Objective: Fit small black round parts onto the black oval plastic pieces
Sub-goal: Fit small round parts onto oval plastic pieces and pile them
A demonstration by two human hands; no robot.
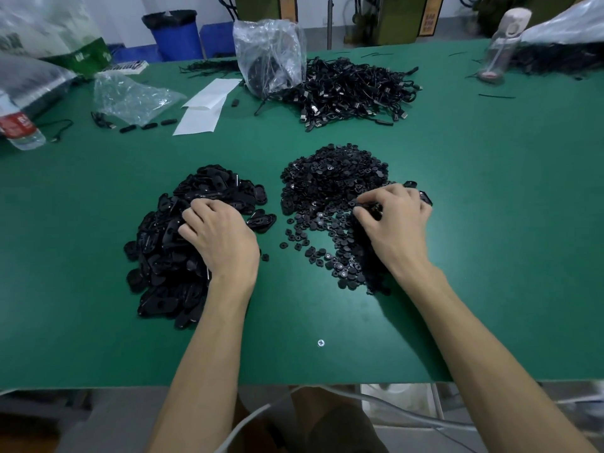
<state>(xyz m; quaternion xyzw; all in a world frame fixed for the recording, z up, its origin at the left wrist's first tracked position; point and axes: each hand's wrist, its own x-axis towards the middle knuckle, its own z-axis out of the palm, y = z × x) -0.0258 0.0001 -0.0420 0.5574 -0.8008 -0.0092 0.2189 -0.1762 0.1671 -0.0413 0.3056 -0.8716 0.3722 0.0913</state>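
Observation:
A heap of black oval plastic pieces (170,256) lies on the green table at centre left. My left hand (219,237) rests on top of this heap, fingers curled down into the pieces; what it holds is hidden. To the right lies a heap of small black round parts (330,178), thinning into loose parts toward me. My right hand (395,223) sits at the right edge of that heap, fingers curled and pinching several small round parts (369,207).
A tangle of black cables with plugs (353,89) and a clear plastic bag (268,57) lie at the back centre. White paper sheets (206,106), another clear bag (127,96) and a water bottle (19,129) are at back left. A clear bottle (500,50) stands back right.

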